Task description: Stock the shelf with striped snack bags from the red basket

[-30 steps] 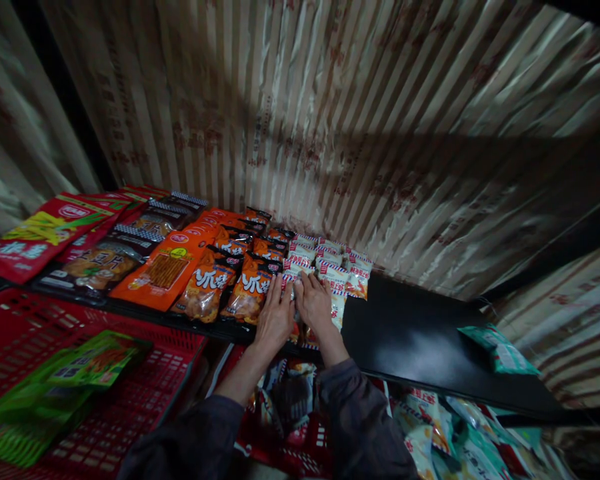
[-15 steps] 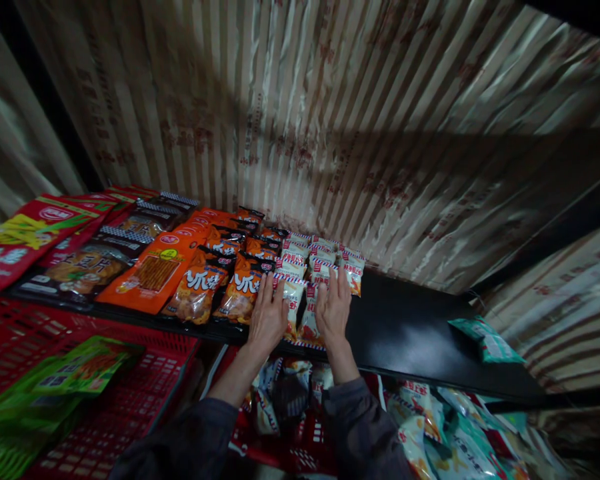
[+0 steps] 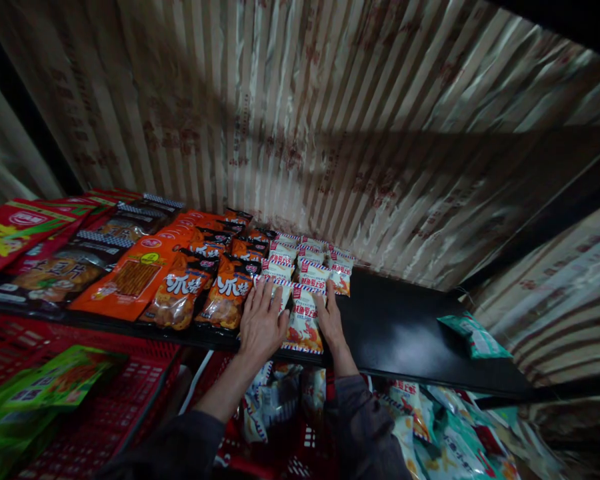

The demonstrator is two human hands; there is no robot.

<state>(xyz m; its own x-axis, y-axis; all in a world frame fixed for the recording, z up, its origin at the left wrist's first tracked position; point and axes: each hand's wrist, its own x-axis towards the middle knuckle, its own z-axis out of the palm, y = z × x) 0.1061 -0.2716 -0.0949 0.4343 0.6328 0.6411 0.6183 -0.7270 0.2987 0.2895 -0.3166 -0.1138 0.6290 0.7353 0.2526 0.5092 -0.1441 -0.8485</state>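
Small white snack bags (image 3: 280,254) with red lettering and striped edges lie in short rows on a black shelf (image 3: 400,327). My left hand (image 3: 263,322) rests flat over the front left white bag, hiding most of it, fingers stretched out. Beside it, the front right white bag (image 3: 304,317) shows its whole face. My right hand (image 3: 332,325) touches that bag's right edge, fingers extended. Neither hand grips anything. Orange snack bags (image 3: 227,292) stand just left of my left hand.
Farther left are a large orange packet (image 3: 130,273), dark packets (image 3: 63,277) and red packets (image 3: 25,230). A teal bag (image 3: 477,335) lies at the shelf's right. Below are red baskets (image 3: 153,373), one with green packets (image 3: 55,383), and more bags (image 3: 460,440).
My right hand has moved off the front right white bag's face to its right edge, uncovering it. My left hand stays over the left bag. The view has shifted slightly.
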